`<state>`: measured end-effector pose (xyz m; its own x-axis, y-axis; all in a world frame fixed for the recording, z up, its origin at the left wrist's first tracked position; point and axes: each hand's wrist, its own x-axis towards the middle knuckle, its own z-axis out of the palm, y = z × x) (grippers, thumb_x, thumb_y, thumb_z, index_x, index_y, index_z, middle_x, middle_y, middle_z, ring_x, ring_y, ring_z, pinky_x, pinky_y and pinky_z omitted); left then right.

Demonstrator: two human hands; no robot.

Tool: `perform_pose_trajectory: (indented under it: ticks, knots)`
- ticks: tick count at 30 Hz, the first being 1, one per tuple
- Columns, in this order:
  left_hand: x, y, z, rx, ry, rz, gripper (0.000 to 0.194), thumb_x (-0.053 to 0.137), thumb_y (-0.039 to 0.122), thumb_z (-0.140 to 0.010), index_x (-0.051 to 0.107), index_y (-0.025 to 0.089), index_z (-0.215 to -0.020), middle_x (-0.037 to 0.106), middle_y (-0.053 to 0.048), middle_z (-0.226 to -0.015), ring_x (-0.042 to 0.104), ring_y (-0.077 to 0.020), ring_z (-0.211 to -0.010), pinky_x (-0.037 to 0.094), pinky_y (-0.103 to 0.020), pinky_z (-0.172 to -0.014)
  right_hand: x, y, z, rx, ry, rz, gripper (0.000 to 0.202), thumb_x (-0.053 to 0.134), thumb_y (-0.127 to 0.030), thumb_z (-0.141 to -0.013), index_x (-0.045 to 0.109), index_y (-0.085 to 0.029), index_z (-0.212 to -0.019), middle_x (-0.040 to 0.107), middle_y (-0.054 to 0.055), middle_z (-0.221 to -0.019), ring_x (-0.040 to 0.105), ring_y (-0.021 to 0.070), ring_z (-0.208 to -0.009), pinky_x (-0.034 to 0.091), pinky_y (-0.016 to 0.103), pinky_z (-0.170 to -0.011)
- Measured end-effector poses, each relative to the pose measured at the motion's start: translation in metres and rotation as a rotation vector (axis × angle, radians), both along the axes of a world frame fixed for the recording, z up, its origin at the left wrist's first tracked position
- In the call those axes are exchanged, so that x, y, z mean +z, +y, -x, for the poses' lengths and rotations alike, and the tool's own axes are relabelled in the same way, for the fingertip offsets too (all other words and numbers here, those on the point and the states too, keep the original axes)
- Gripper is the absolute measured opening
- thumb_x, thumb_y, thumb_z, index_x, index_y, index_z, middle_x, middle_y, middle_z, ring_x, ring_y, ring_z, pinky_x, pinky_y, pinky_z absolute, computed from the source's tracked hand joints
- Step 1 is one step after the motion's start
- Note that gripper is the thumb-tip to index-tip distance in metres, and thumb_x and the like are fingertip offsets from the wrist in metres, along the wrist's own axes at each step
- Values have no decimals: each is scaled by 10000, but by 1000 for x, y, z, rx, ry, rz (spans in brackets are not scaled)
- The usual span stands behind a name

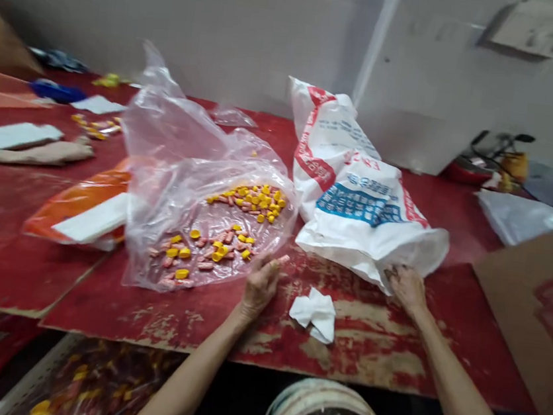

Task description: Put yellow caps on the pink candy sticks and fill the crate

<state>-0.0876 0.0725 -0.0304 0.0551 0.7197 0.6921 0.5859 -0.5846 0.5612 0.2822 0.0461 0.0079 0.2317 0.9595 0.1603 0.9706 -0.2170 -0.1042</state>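
My left hand [261,286] is closed at the right edge of a clear plastic bag [157,200], with a small pink piece [283,259] sticking out from its fingers. Small pink pieces with yellow caps [219,251] lie on the bag in two loose groups. On the right, my right hand [407,288] has its fingers curled at the open mouth of a white woven sack [360,170] with red and blue print. The fingertips are partly hidden there, and the sack's contents do not show. A crumpled white scrap [315,313] lies between my hands.
Left of the clear bag lie an orange plastic bag [84,202] and white strips. Below the worn red table [184,320] stand a round bucket [328,393] and a crate of similar yellow-capped pieces [86,386]. A cardboard box [533,317] stands at the right.
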Motion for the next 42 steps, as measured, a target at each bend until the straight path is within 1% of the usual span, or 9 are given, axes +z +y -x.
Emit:
perform_pose_trajectory:
  ticks: [3, 6, 9, 13, 24, 31, 36, 39, 42]
  knots:
    - [13, -11, -9, 2, -134, 96, 179, 531, 264, -859, 672, 201, -951, 595, -68, -932, 586, -181, -885, 507, -315, -784, 2, -61, -5, 1, 245, -48, 389, 419, -338, -891, 579, -141, -1186, 601, 124, -1086, 562, 233, -1008, 466, 363, -841]
    - [33, -39, -31, -165, -317, 305, 190, 569, 320, -842, 641, 203, -972, 611, -45, -901, 594, -156, -821, 500, -274, -709, 11, -100, 15, 174, 660, -102, 457, 445, -450, -878, 567, -168, -1217, 588, 114, -1163, 551, 233, -1073, 449, 370, -912]
    - [51, -72, -56, -432, -509, 524, 306, 593, 331, -820, 568, 194, -1092, 640, -44, -924, 613, -140, -783, 499, -260, -693, 29, -118, 48, 322, 742, -63, 429, 499, -466, -870, 585, -213, -1205, 580, 89, -1192, 530, 237, -1108, 422, 396, -958]
    - [66, -102, -69, -622, -580, 699, 226, 637, 324, -780, 609, 161, -934, 649, -34, -849, 607, -128, -730, 487, -240, -676, 55, -126, 87, 543, 737, -32, 365, 484, -389, -911, 566, -217, -1222, 576, 84, -1188, 524, 212, -1095, 431, 376, -943]
    - [78, -136, -61, -522, -642, 658, 180, 617, 290, -813, 712, 173, -912, 698, -54, -909, 634, -165, -854, 489, -281, -811, 58, -132, 132, 747, 599, -102, 284, 429, -242, -938, 538, -204, -1198, 596, 78, -1140, 553, 194, -1055, 452, 341, -908]
    - [75, -155, -57, -475, -552, 517, 272, 494, 262, -886, 679, 175, -1065, 677, -79, -974, 627, -167, -883, 486, -282, -794, 48, -144, 160, 596, 610, -156, 246, 451, -286, -914, 606, -160, -1059, 646, 83, -950, 606, 189, -825, 480, 304, -739]
    - [79, -141, -42, -499, -419, 587, 281, 466, 306, -904, 678, 170, -1029, 657, -60, -925, 618, -161, -864, 483, -276, -790, 48, -141, 158, 513, 925, -1, 317, 454, -403, -911, 621, -174, -1055, 651, 68, -992, 603, 193, -904, 469, 300, -790]
    - [65, -123, -30, -271, -383, 501, 269, 444, 279, -908, 638, 171, -1060, 643, -66, -974, 605, -165, -920, 475, -289, -832, 57, -133, 134, 447, 887, 114, 375, 465, -463, -883, 587, -168, -1080, 635, 74, -1049, 591, 203, -960, 462, 300, -809]
    - [36, -107, -19, -69, -245, 359, 228, 443, 203, -888, 619, 169, -1029, 635, -66, -933, 600, -168, -889, 477, -299, -822, 62, -124, 104, 241, 356, 293, 324, 447, -435, -877, 564, -166, -1015, 643, 76, -955, 609, 222, -876, 453, 311, -737]
